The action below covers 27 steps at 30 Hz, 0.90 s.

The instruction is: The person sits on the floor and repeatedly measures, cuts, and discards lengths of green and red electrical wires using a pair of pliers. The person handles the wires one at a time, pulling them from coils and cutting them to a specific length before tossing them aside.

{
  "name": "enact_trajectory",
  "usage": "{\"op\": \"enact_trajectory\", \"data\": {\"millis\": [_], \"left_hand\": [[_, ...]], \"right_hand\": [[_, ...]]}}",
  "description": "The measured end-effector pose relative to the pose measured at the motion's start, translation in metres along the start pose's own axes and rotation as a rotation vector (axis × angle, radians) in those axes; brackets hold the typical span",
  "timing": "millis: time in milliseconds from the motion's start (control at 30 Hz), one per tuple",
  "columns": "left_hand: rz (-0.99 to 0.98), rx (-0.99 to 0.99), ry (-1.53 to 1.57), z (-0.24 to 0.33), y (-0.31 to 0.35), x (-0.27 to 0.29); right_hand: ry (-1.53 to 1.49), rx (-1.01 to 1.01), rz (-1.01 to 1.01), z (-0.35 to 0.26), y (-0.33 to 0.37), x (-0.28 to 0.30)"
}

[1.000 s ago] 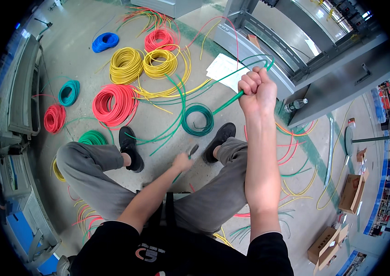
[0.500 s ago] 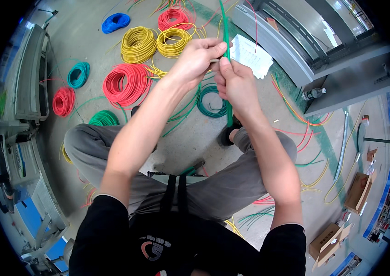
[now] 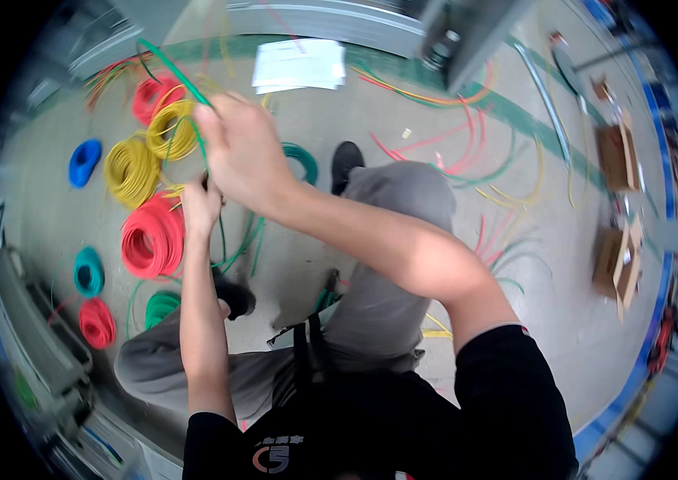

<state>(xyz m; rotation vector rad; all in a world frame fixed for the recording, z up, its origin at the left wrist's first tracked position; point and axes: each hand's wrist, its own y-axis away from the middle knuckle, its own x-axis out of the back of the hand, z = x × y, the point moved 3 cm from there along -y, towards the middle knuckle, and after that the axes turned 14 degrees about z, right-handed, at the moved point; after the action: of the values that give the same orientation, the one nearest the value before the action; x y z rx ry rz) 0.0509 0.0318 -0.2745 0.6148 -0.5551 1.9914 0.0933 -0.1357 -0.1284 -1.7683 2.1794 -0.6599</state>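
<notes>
My hands work above the floor [image 3: 543,320], between the coils on my left and my right knee [image 3: 407,200]. The red coil [image 3: 143,240] and yellow coils [image 3: 131,172] lie close beside my left forearm. Ahead, past the papers [image 3: 299,66], the edge of a grey cabinet [image 3: 335,22] bounds the floor. To my right, the floor with its loose wires [image 3: 467,144] stretches to the boxes [image 3: 616,160], well apart from me.

My right hand [image 3: 244,148] has its fingers curled in, pinching the green wire [image 3: 172,72]; its upper end slants up and left from my grip. My left hand [image 3: 201,206] is just below, fingers bent inward by something dark; it is blurred, and I cannot tell whether they are closed on it.
</notes>
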Motion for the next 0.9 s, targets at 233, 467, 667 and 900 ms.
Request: {"op": "enact_trajectory", "data": {"millis": [233, 467, 667, 900], "left_hand": [[-0.297, -0.181, -0.719, -0.163, 0.106, -0.111], [-0.428, -0.008, -0.848, -0.223, 0.112, -0.105], [-0.435, -0.141, -0.947, -0.229, 0.087, -0.116], [-0.52, 0.138, -0.923, -0.23, 0.09, -0.117]], "right_hand": [[-0.142, -0.077, 0.255, -0.028, -0.081, 0.096], [-0.48, 0.0, 0.815, 0.025, -0.092, 0.26], [-0.498, -0.362, 1.238, 0.158, -0.028, 0.399], [-0.093, -0.806, 1.781, 0.363, 0.117, 0.457]]}}
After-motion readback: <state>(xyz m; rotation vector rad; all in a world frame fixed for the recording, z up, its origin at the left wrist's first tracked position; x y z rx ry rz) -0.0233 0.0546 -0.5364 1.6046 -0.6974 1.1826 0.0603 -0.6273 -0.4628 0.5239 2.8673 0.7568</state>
